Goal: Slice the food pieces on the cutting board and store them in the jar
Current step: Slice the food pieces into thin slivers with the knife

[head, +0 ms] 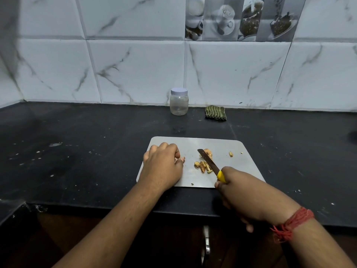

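- The cutting board (228, 176), a pale metal-looking sheet, lies low in the centre of the frame on the dark counter (77, 161).
- The right hand (249, 198), lower right of centre, is closed around the yellow handle of a knife (209, 162); the blade slants up and left over the board, crossing a small heap of cut food pieces (202, 166).
- A larger uncut lump (207, 152) sits just behind the blade, and a stray sliver (230, 153) lies further right on the board.
- The left hand (162, 163), left of centre, is curled knuckles-up on the board's left part, its fingertips pinching or pressing a small piece (182, 159); how firm the hold is I cannot tell.
- The jar (179, 102) stands above centre by the tiled wall, lid on, seemingly empty, well apart from the board. A folded striped cloth (215, 113) lies to its right.
- Judgement: slicing is partly done and storing has not begun.
- Risks from here:
  - The small, likely hard pieces could roll or shoot sideways under the blade, scattering onto the counter.
  - The smooth board could slide on the counter under a pressing cut, since only the left hand steadies it.
  - The left fingertips are close to a tiny piece; cutting it would bring the edge very near them.
  - The lid must come off first, and moving bits that far invites spills.
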